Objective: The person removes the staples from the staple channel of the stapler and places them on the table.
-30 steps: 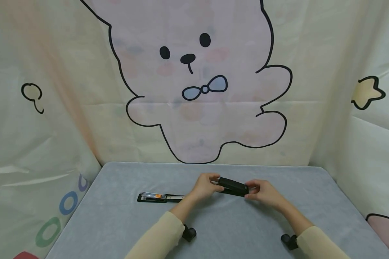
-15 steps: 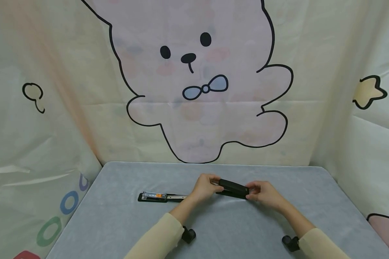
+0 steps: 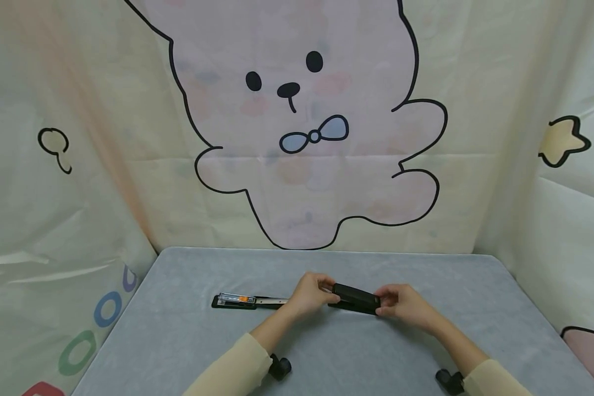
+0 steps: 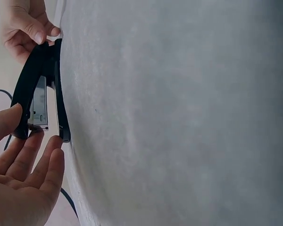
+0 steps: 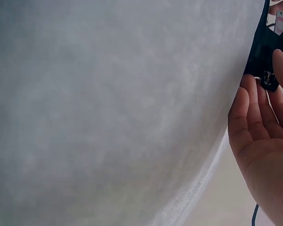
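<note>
Left hand (image 3: 308,296) and right hand (image 3: 407,306) gripping a black stapler (image 3: 354,297)

Over the tabletop (image 3: 178,346), the left hand is pinching the front end, its thumb pressing the top lever, while the right hand is gripping the hinge end. The stapler is extending between them, its silver magazine (image 4: 40,103) sitting apart from the base; whether it is touching the tabletop is unclear. At left, a slim black item (image 3: 235,301) with a clear section is lying partly behind the left hand.

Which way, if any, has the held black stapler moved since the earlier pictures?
Yes: in the head view, the black stapler sits lower, farther below the table's far edge.
</note>
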`<state>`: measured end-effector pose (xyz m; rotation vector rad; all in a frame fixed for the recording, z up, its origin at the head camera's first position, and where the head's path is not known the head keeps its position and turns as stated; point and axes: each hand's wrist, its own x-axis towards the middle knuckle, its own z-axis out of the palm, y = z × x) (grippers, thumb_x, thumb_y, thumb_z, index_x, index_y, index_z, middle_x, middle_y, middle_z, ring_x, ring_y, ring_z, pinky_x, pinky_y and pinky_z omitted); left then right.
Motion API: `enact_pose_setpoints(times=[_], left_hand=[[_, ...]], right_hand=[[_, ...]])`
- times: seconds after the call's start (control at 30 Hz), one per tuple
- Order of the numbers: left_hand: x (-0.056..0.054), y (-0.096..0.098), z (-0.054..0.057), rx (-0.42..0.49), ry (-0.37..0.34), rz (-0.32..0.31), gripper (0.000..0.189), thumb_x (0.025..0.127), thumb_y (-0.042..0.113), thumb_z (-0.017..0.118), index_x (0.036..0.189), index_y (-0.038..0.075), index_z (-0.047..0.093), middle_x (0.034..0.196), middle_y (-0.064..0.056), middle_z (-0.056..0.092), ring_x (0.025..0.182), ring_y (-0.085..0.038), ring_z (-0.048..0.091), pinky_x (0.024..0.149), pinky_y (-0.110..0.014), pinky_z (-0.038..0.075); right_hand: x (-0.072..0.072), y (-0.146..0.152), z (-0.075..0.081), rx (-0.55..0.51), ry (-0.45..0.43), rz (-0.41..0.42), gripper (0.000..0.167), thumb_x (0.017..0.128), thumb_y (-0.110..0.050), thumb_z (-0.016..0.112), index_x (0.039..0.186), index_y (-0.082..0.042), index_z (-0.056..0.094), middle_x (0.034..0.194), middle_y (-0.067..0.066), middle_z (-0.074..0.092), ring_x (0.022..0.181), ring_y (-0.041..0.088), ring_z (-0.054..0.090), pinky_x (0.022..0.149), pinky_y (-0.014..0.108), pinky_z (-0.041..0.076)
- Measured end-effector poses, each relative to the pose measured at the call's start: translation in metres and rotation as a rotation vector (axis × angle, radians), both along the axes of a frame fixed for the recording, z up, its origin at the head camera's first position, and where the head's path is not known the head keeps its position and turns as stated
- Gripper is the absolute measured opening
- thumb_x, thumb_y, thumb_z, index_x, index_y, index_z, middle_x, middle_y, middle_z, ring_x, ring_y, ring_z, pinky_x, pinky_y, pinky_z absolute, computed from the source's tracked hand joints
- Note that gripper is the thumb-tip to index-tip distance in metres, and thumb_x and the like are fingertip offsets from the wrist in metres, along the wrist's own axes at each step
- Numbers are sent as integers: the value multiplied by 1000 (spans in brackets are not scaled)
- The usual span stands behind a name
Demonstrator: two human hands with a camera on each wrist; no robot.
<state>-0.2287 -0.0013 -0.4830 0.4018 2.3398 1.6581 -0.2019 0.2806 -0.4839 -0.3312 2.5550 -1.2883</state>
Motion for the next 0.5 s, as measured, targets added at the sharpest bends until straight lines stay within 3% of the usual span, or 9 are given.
enact_pose_setpoints(times=[0.5], left_hand=[[22,-15,1,-19,-3,-61,28,83,5,87,109,3,76,94,0,75,85,-13,69,70,-30,54]], right_hand=[[18,-4,1,-26,-15,84,38,86,-14,87,118,0,71,92,3,71,88,22,66,72,30,52]])
